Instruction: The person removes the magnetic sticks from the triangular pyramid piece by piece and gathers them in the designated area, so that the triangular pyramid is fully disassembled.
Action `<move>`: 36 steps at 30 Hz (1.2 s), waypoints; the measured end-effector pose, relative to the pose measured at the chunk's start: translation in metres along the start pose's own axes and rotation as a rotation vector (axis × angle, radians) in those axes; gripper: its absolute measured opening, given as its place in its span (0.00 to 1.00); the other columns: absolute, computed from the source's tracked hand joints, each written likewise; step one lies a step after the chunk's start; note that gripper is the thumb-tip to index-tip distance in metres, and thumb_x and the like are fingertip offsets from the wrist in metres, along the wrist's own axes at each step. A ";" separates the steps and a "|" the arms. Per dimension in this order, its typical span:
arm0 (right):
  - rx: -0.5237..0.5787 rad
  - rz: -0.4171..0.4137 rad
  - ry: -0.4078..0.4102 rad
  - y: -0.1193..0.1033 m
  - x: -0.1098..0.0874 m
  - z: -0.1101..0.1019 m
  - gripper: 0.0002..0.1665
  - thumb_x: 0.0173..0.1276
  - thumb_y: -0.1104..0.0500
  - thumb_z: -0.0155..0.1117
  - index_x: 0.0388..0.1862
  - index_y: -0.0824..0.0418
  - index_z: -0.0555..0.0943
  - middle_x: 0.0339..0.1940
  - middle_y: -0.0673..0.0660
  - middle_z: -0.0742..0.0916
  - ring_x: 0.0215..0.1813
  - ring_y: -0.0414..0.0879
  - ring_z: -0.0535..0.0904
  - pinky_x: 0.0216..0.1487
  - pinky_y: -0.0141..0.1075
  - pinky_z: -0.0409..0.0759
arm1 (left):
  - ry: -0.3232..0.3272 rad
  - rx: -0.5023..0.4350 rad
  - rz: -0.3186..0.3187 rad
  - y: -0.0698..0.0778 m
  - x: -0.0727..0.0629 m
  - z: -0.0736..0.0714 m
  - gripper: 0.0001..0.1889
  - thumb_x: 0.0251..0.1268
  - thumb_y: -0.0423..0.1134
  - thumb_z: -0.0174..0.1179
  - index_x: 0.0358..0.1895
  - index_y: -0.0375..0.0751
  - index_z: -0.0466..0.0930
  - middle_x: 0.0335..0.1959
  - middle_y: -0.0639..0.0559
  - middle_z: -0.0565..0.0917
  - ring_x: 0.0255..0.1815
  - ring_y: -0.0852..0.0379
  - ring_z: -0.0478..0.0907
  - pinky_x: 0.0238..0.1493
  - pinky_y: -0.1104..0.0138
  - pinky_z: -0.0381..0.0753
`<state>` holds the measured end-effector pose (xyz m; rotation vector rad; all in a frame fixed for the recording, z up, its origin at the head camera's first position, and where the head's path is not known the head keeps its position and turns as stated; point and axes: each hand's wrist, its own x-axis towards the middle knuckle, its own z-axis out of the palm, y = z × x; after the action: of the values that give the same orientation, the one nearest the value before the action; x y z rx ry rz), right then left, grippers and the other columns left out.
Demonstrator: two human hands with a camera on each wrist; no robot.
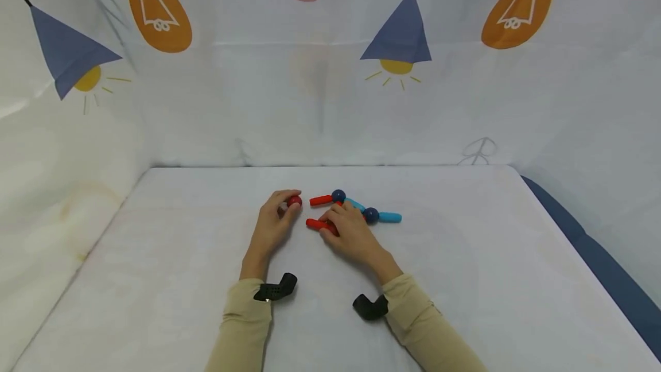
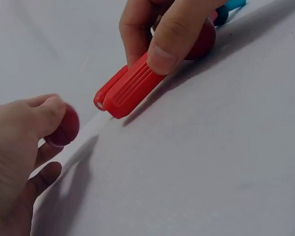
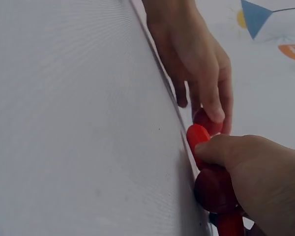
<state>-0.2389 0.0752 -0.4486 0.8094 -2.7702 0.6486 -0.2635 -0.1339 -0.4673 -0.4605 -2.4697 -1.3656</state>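
Note:
My left hand (image 1: 269,225) pinches a dark red ball (image 2: 68,127) between thumb and fingers, close to the table. To its right, my right hand (image 1: 355,235) grips a red ridged rod (image 2: 132,93), whose free end points toward the ball across a small gap. Behind that rod a second dark red ball (image 3: 215,189) joins on, partly hidden by the right thumb. Beyond the right hand, the joined piece shows navy balls (image 1: 370,215), light blue rods (image 1: 390,217) and another red rod (image 1: 321,201). Its middle is hidden under the right fingers.
A white-covered table (image 1: 465,280) lies under both hands. At its back stands a white cloth (image 1: 258,108) printed with lamps and bulbs. Black wrist cameras (image 1: 276,287) sit on both sleeves. Dark blue material (image 1: 594,251) runs along the right edge.

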 end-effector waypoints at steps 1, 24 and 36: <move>0.001 -0.002 -0.004 -0.002 0.000 0.000 0.11 0.64 0.51 0.62 0.43 0.53 0.81 0.37 0.47 0.81 0.40 0.42 0.64 0.40 0.35 0.65 | 0.019 0.007 -0.018 0.001 0.003 -0.001 0.16 0.64 0.39 0.60 0.55 0.47 0.77 0.47 0.51 0.79 0.43 0.56 0.74 0.44 0.65 0.75; 0.228 0.055 -0.318 -0.015 0.006 -0.039 0.15 0.62 0.51 0.66 0.47 0.51 0.76 0.42 0.50 0.76 0.45 0.42 0.72 0.45 0.32 0.75 | 0.040 0.122 -0.178 0.013 0.034 -0.020 0.23 0.67 0.47 0.56 0.62 0.45 0.69 0.59 0.41 0.70 0.57 0.47 0.72 0.53 0.54 0.76; 0.168 0.057 -0.294 -0.018 0.002 -0.040 0.13 0.62 0.51 0.66 0.45 0.51 0.77 0.39 0.50 0.75 0.43 0.42 0.70 0.42 0.33 0.73 | -0.499 0.142 0.081 0.055 -0.012 -0.027 0.11 0.58 0.34 0.64 0.45 0.42 0.79 0.44 0.52 0.82 0.48 0.54 0.77 0.55 0.58 0.76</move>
<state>-0.2282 0.0790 -0.4064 0.9303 -3.0425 0.8445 -0.2278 -0.1314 -0.4160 -0.9535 -2.8702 -1.1377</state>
